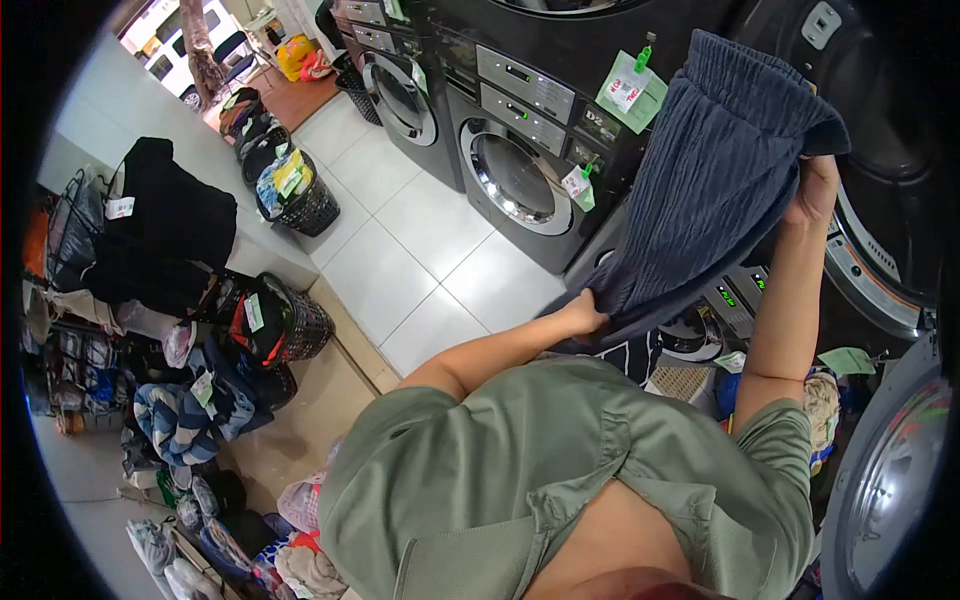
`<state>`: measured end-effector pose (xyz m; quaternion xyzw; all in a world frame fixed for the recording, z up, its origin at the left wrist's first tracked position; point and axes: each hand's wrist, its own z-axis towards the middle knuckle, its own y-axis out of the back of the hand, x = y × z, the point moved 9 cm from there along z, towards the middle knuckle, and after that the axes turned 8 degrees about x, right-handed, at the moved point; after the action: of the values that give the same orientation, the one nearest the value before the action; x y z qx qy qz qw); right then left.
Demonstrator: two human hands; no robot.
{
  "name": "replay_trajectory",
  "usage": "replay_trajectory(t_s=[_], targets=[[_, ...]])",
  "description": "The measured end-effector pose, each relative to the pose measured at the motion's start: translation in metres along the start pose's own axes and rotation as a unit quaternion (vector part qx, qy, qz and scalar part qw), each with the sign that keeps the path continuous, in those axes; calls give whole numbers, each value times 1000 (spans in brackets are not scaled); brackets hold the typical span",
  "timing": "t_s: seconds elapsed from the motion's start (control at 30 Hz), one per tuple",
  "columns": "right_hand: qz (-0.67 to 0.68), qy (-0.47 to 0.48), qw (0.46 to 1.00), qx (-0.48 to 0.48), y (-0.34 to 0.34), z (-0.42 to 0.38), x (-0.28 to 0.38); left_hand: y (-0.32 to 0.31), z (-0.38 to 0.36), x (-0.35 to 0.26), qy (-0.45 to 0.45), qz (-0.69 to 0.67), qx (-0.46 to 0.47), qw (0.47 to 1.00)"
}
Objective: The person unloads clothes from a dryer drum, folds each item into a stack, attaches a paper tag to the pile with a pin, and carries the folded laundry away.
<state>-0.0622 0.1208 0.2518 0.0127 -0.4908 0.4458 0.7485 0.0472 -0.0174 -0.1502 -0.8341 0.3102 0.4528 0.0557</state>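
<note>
A pair of dark blue crinkled pants [695, 165] with a wide gathered waistband is stretched out in front of me. My right hand [815, 188] is closed on the waistband end, raised high on the right. Lower down, my left hand [583, 314] grips the other end of the cloth, its fingers wrapped into the fabric. The pants hang slantwise between both hands and cover part of the machines behind. Below my left hand shows a dark striped cloth [640, 355], partly hidden by my shirt.
Front-loading washers [515, 175] line the far side, with green tags [632, 90] clipped on. An open round machine door [890, 480] stands close at my right. Black laundry baskets [310, 205] and a rack with black clothes [165, 215] are at left. Piled clothes [180, 420] lie nearby.
</note>
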Motion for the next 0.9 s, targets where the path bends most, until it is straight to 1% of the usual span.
replay_trajectory(t_s=[0.03, 0.07, 0.1, 0.17, 0.2, 0.23, 0.27, 0.3, 0.33, 0.37, 0.4, 0.43, 0.47, 0.5, 0.53, 0.57, 0.6, 0.63, 0.67, 0.7, 0.73, 0.77, 0.8, 0.83, 0.87, 0.9], targets=[[15, -6, 999, 42, -11, -1, -1, 5, 22, 20, 31, 95, -116, 988], [41, 2, 999, 23, -11, -4, 3, -8, 53, 44, 26, 98, -115, 988], [58, 4, 998, 19, -14, -7, 7, -11, 81, 43, -131, 79, -149, 977], [80, 23, 996, 18, -18, -14, 17, 3, 81, 9, -299, 66, -186, 933], [87, 32, 995, 18, -19, -18, 24, 9, 69, -4, -299, -35, -143, 943], [96, 40, 994, 17, -14, -22, 32, 15, 54, -20, -294, -136, -95, 941], [70, 49, 996, 17, 3, -30, 44, 18, 20, -49, -309, -165, -21, 936], [67, 52, 996, 19, 13, -36, 57, 28, -6, -66, -313, -162, -20, 936], [42, 84, 995, -30, 29, -46, 73, 39, -29, -79, -301, -63, -72, 949], [18, 114, 990, -82, 40, -59, 83, 45, -43, -82, -284, 36, -121, 951], [45, 87, 994, -51, 20, -59, 83, 60, -56, -83, -323, 18, -194, 926], [45, 86, 994, -56, 26, -68, 85, 76, -69, -84, -360, 0, -267, 894], [42, 96, 992, -64, 37, -78, 92, 93, -81, -80, -363, -50, -337, 867], [32, 106, 993, -48, 27, -80, 86, 108, -93, -76, -365, -97, -405, 833], [22, 116, 992, -33, 17, -81, 80, 119, -101, -64, -312, -131, -514, 788], [13, 126, 992, -17, 7, -83, 74, 118, -81, -35, -190, -243, -501, 809], [-70, 135, 977, -152, 23, -92, 68, 115, -79, -32, -190, -243, -498, 810], [-152, 140, 937, -282, 34, -106, 65, 99, -52, -20, -158, -381, -365, 835], [-163, 107, 952, -236, -1, -87, 44, 74, -31, -15, -119, -504, -218, 827], [-173, 74, 964, -187, -32, -71, 26, 49, -19, -19, -77, -607, -64, 788], [-142, 46, 976, -160, -35, -69, 15, 25, -16, -31, -34, -686, 93, 721], [-111, 16, 984, -135, -37, -70, 3, 28, -23, -36, -34, -685, 94, 722], [-190, 4, 979, -77, -47, -68, -2, 26, -39, -58, -74, -661, 166, 728], [-192, 5, 978, -76, -47, -72, -2, 24, -53, -75, -114, -633, 238, 728], [-219, 24, 969, -113, -42, -78, 4, 32, -52, -69, -122, -618, 212, 747], [-246, 52, 957, -144, -36, -79, 13, 44, -58, -67, -136, -611, 210, 751]])
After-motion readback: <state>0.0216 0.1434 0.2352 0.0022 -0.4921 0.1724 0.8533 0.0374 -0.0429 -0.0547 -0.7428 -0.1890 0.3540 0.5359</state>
